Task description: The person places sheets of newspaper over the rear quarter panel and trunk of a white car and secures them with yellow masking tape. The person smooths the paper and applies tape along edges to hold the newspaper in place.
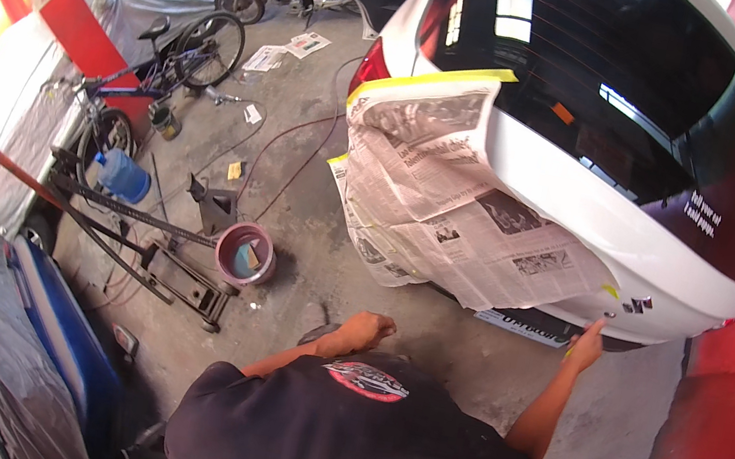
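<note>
The back of a white car (580,193) stands in front of me. Sheets of newspaper (462,197) hang over its left rear corner, edged with yellow tape (432,84). My right hand (587,345) reaches to the tailgate, index finger stretched up to a small round lock (610,316) beside the badge. The other fingers are curled, with a small yellow strip, seemingly tape, showing at them. Another bit of yellow tape sits on the paper's right end. My left hand (365,332) hovers before my dark shirt, fingers curled in, and nothing shows in it.
A pinkish bucket (247,254) with things inside stands on the concrete floor at left, beside a floor jack (181,280). Beyond lie a blue water jug (122,176), a bicycle (207,51) and a red hose (297,153). Covered vehicles line the left side; a red wall (725,430) stands right.
</note>
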Demonstrator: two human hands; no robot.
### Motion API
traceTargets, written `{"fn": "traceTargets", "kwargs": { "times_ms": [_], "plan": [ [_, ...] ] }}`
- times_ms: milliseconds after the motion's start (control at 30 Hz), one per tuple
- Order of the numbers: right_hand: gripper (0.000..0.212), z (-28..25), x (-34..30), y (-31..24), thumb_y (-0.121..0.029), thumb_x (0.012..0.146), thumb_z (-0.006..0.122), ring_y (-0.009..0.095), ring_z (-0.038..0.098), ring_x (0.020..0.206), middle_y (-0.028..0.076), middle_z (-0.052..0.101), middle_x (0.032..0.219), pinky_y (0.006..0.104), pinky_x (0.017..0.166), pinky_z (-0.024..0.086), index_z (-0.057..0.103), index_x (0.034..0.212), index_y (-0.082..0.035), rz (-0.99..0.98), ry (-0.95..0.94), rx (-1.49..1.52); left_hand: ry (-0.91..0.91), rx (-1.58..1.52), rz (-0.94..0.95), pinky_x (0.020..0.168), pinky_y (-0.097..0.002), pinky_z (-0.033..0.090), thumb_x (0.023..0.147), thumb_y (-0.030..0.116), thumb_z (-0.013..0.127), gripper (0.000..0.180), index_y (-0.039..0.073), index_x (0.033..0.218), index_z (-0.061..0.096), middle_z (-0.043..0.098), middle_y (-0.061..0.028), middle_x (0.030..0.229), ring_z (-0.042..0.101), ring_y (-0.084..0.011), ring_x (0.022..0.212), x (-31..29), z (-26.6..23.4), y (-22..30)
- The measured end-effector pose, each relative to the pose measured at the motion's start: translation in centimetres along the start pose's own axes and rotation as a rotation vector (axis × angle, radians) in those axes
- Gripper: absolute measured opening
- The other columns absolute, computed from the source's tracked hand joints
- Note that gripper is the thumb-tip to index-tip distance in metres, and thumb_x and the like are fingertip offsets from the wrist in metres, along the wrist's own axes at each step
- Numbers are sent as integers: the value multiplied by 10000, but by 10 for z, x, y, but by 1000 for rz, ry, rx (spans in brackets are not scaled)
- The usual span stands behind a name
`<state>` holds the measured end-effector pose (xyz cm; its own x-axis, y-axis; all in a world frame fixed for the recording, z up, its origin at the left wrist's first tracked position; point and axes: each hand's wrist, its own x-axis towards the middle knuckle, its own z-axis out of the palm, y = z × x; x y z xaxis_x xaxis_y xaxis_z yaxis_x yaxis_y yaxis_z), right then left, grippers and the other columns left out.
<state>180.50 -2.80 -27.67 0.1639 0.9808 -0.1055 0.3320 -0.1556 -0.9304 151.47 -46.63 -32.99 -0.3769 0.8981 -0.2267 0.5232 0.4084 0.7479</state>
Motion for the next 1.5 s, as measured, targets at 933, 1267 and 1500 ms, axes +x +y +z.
{"fn": "traceTargets", "kwargs": {
  "times_ms": [933, 1267, 1500],
  "plan": [
    [412, 427, -451, -99, -448, 956, 640, 426, 680, 838, 206, 709, 836, 532, 768, 509, 765, 936, -56, -913, -1710, -1150, 194, -380, -554, 659, -400, 549, 844, 286, 794, 237, 54, 805, 759, 718, -147, 700, 731, -294, 701, -193, -238, -380],
    [400, 651, -486, -114, -452, 973, 616, 406, 704, 888, 177, 744, 897, 512, 786, 531, 788, 972, -91, -740, -1836, -749, 486, -795, -933, 589, -384, 500, 885, 132, 572, 241, 25, 1070, 684, 674, -92, 855, 628, -204, 673, -107, -259, -551],
    [425, 768, -481, -185, -425, 957, 642, 411, 687, 792, 203, 707, 803, 487, 744, 521, 745, 884, -19, -672, -1626, -515, 273, -721, -1116, 621, -400, 518, 867, 193, 594, 254, 25, 1025, 701, 690, -133, 858, 656, -248, 712, -37, -361, -596]
  ]
}}
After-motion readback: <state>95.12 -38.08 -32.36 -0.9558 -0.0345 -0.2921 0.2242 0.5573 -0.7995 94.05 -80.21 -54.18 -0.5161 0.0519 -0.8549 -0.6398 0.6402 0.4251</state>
